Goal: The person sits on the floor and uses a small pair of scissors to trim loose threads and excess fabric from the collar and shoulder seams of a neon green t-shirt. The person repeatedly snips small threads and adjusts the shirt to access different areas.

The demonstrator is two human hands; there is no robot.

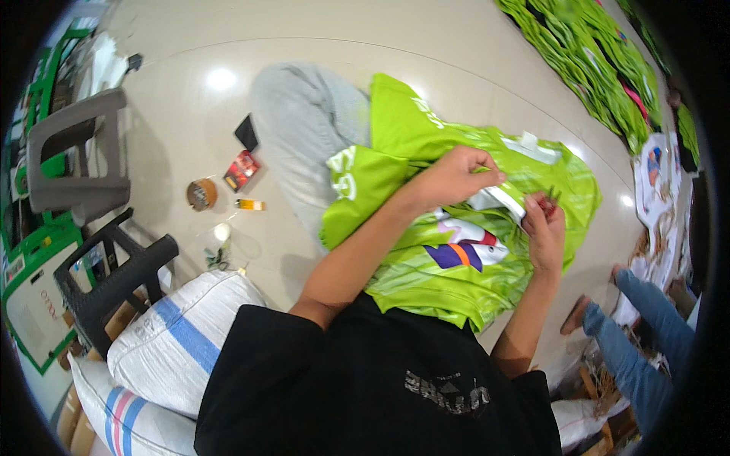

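A lime-green jersey (449, 281) with a colourful printed figure lies across my lap. My left hand (462, 176) pinches the jersey near its collar, by a white strip of fabric (490, 199). In my right hand (544, 232) are small red thread snips (547, 205), their dark tips pointing up and away from me. The fingers of this hand are closed and sit against the right end of the white strip. My palm hides most of the snips, and whether fabric is also gripped there cannot be seen.
Piles of green garments (585, 68) lie at the far right, near a person's jeans-clad legs (635, 342). On the floor to the left are a red pack (242, 171), a black wallet-like item (246, 134), a yellow lighter (249, 204) and a round container (201, 194). Stools (80, 152) and white sacks (182, 327) stand left.
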